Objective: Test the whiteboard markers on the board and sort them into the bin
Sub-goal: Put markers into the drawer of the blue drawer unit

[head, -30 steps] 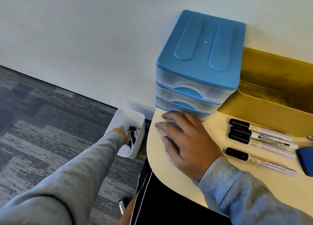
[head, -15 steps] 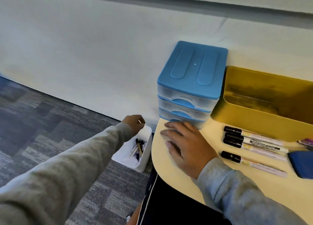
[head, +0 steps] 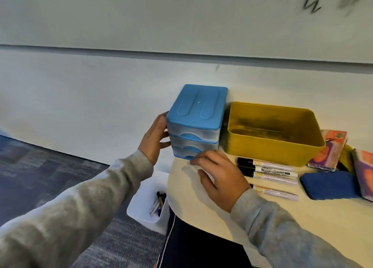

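The whiteboard (head: 181,15) fills twelve o'clock. On your surface (head: 201,207), your left hand (head: 154,140) cups the drawer unit (head: 196,122), fingers curved against its side; your right hand (head: 220,174) lies flat, fingers relaxed. Sorting seems paused: four markers (head: 268,171) wait at three o'clock, the white bin (head: 145,209) at seven. Next, pick one and uncap it.

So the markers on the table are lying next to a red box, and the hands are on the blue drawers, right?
Not quite. The head view shows the box behind the markers is yellow, not red. The rest holds: the left hand touches the side of the blue drawers, and the right hand is at the bottom drawer's front.
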